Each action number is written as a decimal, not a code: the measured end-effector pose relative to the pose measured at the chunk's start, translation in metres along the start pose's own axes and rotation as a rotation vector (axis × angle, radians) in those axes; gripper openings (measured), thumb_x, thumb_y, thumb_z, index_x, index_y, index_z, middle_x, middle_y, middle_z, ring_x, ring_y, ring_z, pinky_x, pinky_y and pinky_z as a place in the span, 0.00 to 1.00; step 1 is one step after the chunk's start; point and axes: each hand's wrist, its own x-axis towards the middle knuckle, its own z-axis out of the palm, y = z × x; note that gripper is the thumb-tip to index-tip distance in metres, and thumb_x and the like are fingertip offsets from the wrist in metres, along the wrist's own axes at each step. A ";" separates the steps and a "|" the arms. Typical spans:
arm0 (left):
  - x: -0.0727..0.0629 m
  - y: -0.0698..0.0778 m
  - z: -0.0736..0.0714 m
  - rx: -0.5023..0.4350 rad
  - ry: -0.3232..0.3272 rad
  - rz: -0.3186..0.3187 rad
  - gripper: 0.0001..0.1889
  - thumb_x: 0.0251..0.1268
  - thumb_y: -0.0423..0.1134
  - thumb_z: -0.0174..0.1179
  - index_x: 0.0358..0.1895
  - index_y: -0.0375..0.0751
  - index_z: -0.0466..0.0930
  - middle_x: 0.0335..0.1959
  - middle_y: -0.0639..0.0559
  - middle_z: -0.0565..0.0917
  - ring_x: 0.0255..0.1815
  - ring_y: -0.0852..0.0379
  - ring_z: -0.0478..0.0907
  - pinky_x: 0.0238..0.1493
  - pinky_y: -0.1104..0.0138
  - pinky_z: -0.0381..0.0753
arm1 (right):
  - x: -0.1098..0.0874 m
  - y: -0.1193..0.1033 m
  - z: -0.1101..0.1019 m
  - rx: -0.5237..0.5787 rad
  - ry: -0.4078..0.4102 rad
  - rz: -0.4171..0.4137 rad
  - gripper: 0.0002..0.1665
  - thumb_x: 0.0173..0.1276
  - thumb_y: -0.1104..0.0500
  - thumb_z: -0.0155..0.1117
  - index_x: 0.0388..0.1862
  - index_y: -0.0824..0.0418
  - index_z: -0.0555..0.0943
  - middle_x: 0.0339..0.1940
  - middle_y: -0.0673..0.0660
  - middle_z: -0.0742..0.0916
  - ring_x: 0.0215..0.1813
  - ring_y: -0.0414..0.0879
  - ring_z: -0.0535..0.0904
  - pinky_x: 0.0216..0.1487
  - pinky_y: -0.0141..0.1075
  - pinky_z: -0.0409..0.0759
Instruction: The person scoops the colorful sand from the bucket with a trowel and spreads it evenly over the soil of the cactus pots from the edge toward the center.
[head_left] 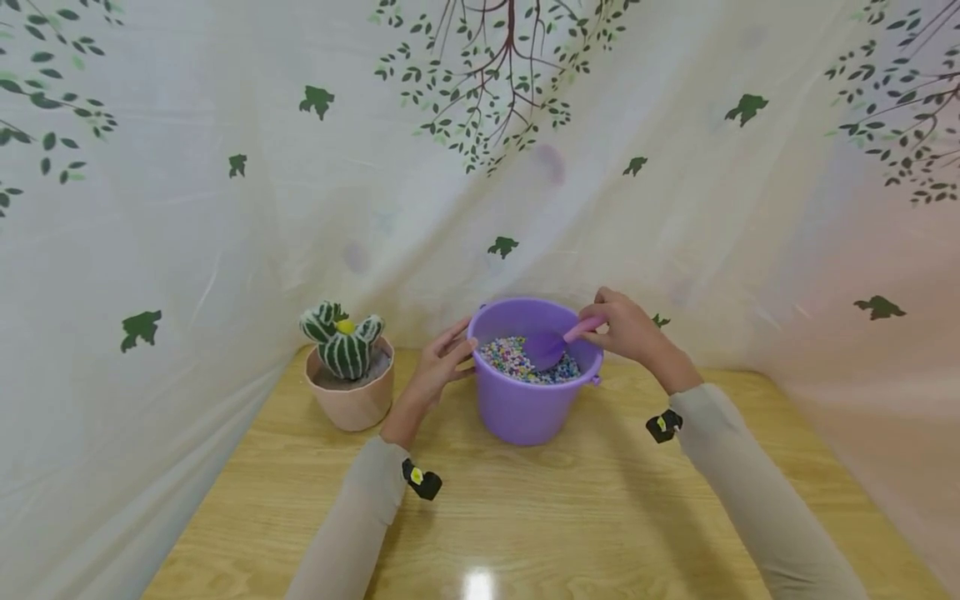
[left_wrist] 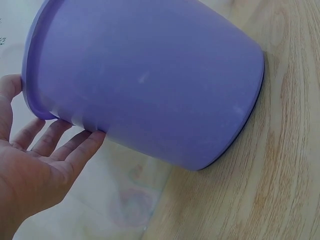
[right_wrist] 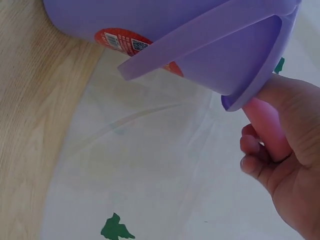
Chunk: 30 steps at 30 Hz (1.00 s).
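Observation:
A purple bucket (head_left: pixel 521 412) stands upright on the wooden table, partly filled with small multicolored beads (head_left: pixel 504 353). Against its left side rests my left hand (head_left: pixel 438 362); the thumb is at the rim and the fairly straight fingers (left_wrist: pixel 82 150) touch the outer wall below it. My right hand (head_left: pixel 628 330), over the bucket's right rim, grips the pink handle (right_wrist: pixel 267 125) of a toy shovel (head_left: pixel 546 350). The shovel's purple blade slants down into the beads, its tip buried. From the right wrist, the bucket wall hides the blade.
Left of the bucket, a fuzzy cactus (head_left: pixel 347 352) sits in a peach pot (head_left: pixel 352 408), close to my left forearm. The bucket's carrying handle (right_wrist: pixel 200 37) hangs down its right side. A leaf-patterned curtain (head_left: pixel 420 233) rises behind the table (head_left: pixel 525 517).

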 end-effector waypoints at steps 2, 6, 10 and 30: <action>0.000 0.000 0.000 0.000 -0.002 -0.002 0.27 0.77 0.37 0.57 0.77 0.46 0.67 0.71 0.35 0.75 0.68 0.35 0.76 0.61 0.49 0.83 | 0.000 -0.002 -0.002 -0.028 -0.031 0.036 0.13 0.64 0.59 0.76 0.46 0.63 0.89 0.36 0.57 0.78 0.37 0.50 0.74 0.40 0.43 0.77; -0.001 -0.002 -0.001 0.003 -0.001 0.003 0.27 0.77 0.38 0.58 0.77 0.48 0.67 0.71 0.37 0.75 0.68 0.36 0.76 0.60 0.49 0.83 | 0.001 -0.003 -0.002 -0.007 -0.046 0.060 0.14 0.64 0.58 0.76 0.46 0.64 0.89 0.36 0.58 0.78 0.36 0.50 0.74 0.39 0.42 0.77; 0.000 -0.003 -0.002 0.002 -0.003 0.006 0.27 0.77 0.38 0.58 0.76 0.49 0.68 0.71 0.38 0.76 0.69 0.37 0.76 0.61 0.49 0.83 | 0.002 0.000 0.002 0.057 -0.019 0.026 0.14 0.63 0.62 0.76 0.46 0.68 0.89 0.34 0.58 0.77 0.35 0.51 0.72 0.37 0.38 0.73; -0.001 -0.002 0.000 -0.005 -0.001 0.009 0.27 0.77 0.38 0.58 0.76 0.48 0.68 0.71 0.36 0.75 0.69 0.36 0.75 0.62 0.48 0.82 | -0.001 0.002 0.002 0.202 -0.027 0.063 0.13 0.62 0.68 0.75 0.45 0.72 0.87 0.37 0.60 0.80 0.39 0.51 0.69 0.38 0.35 0.70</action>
